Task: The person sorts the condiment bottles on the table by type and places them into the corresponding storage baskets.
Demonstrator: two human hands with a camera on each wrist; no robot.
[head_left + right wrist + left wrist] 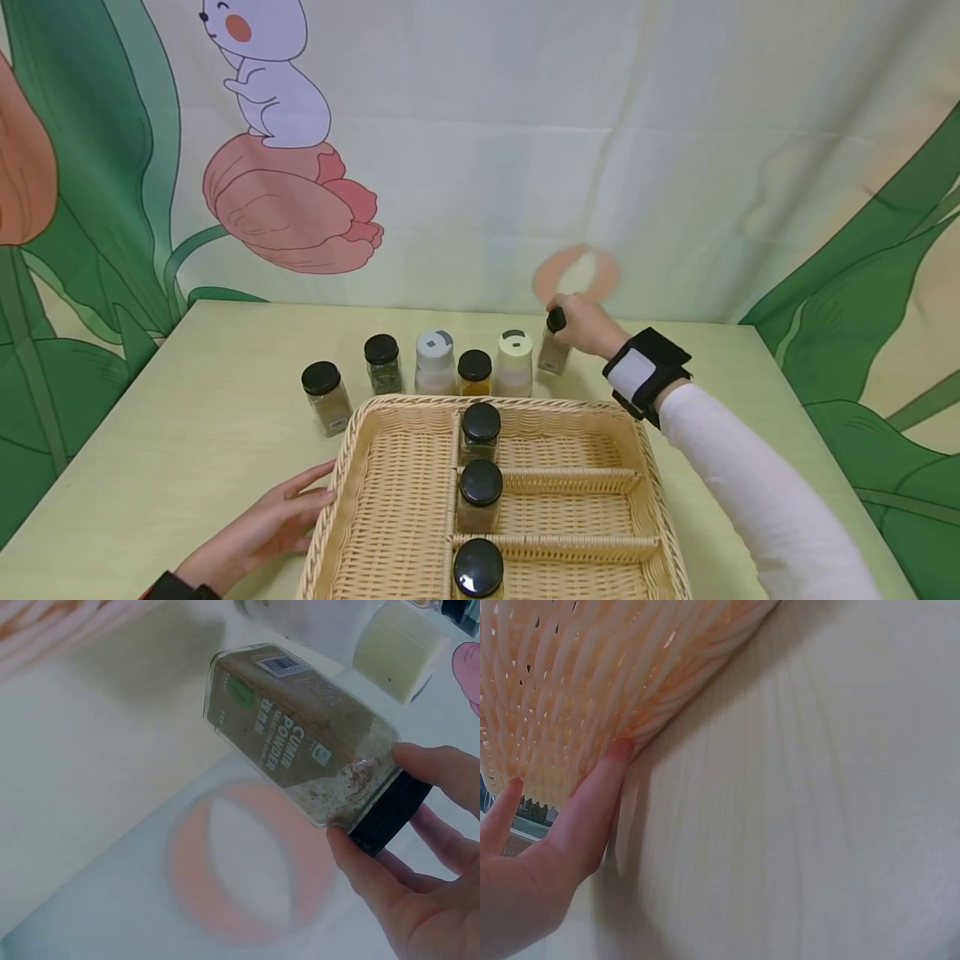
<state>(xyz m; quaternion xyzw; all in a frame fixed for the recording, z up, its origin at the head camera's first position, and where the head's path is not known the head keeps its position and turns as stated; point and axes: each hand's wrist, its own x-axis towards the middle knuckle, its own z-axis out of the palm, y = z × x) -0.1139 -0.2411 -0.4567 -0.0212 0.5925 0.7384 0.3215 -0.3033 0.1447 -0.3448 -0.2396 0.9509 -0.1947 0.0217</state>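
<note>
My right hand (588, 323) pinches the black cap of a cumin powder jar (553, 354) behind the basket's far right corner. In the right wrist view the jar (300, 727) is tilted, with its label visible and brown powder inside. Whether its base touches the table is unclear. My left hand (273, 521) rests against the outer left side of a wicker basket (405, 500), its fingers extended along the weave (577, 682). Three black-capped jars stand inside, one at the left end of each right-hand compartment: far (480, 425), middle (480, 492) and near (478, 568).
Behind the basket stand a dark-green-filled jar (383, 367), a white-topped shaker (435, 362), a yellow-orange spice jar (475, 373) and a pale yellow-topped shaker (514, 362). A brown-powder jar (327, 398) is by the far left corner. A printed curtain (465, 167) hangs behind the table.
</note>
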